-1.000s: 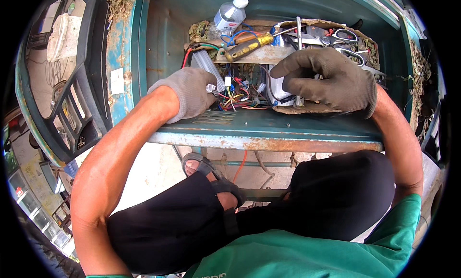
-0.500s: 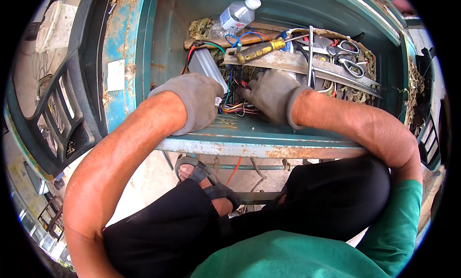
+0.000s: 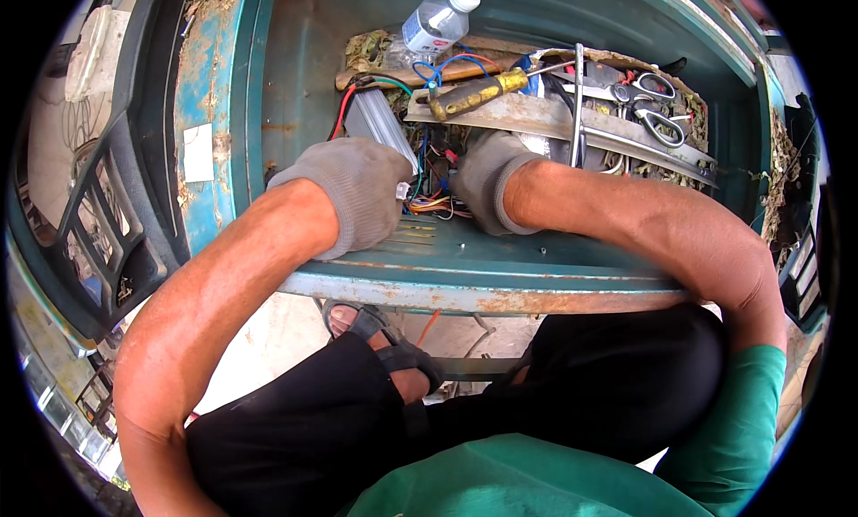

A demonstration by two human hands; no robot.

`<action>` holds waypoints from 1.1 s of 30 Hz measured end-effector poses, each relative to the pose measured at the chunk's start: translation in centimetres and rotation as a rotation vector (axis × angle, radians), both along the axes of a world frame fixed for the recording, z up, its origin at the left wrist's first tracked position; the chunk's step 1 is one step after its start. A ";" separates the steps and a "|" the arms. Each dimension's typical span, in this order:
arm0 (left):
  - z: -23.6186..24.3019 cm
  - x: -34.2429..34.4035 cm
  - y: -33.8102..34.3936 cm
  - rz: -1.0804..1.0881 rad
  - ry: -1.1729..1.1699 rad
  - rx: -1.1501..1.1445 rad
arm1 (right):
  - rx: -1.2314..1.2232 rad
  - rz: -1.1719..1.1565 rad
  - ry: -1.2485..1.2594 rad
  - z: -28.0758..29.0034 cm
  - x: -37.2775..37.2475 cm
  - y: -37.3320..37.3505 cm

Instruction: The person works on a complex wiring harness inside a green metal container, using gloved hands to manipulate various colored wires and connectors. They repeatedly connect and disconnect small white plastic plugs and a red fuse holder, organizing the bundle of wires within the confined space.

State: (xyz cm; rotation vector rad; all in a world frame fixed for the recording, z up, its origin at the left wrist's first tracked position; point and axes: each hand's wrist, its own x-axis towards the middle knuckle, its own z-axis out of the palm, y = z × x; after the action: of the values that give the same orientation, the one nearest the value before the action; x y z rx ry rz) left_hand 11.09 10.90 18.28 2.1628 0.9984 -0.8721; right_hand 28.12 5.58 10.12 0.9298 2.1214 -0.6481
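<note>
Both my hands wear grey knit gloves and reach into a rusty teal metal box. My left hand is curled beside a silver finned metal case. A small white connector shows at its finger edge; what its fingers close on is hidden. My right hand is bent down among thin coloured wires, its fingertips mostly out of sight. A small red piece lies right at those fingertips, and I cannot make out whether it is gripped.
Behind my hands lie a yellow-and-black screwdriver, a flat metal bar, scissors, a wooden handle and a clear plastic bottle. An upright metal rod stands close to my right wrist. Dry leaves line the tray.
The view has shifted slightly. My right hand has turned and drawn a little left and inward, its fingers now more hidden. My left hand stays by the finned case.
</note>
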 end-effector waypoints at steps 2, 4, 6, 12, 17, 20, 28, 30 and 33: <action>-0.8 0.3 0.2 -0.010 -0.025 0.004 | -0.076 -0.027 -0.021 -0.6 -0.1 0.6; -0.9 0.4 0.2 -0.013 -0.015 0.013 | -0.138 -0.056 -0.018 -0.3 -0.3 1.1; -0.9 0.4 0.1 -0.012 -0.032 0.031 | -0.113 -0.053 0.034 -0.8 -0.1 0.8; -1.0 0.6 0.0 -0.006 -0.045 0.062 | -0.449 -0.224 0.169 -0.1 0.8 2.4; -0.9 1.0 0.1 0.003 -0.016 0.059 | -0.594 -0.439 0.473 -1.2 1.6 2.9; -1.1 0.8 0.1 0.005 -0.013 0.096 | -0.482 -0.284 0.754 -1.8 2.4 2.7; -1.0 0.8 0.3 0.085 -0.048 0.135 | -0.981 -1.029 0.838 -0.7 2.4 1.8; -1.3 0.5 0.3 0.110 -0.129 0.149 | -1.090 -1.288 0.794 -0.1 2.2 1.7; -1.3 0.0 0.4 0.179 -0.254 0.121 | -0.971 -1.189 0.839 0.4 2.0 1.7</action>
State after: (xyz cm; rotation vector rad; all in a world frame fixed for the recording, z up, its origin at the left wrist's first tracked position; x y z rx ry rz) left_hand 11.10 11.28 17.02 2.1760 1.1160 -0.4504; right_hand 30.15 7.28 10.49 1.3450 1.1846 -2.6993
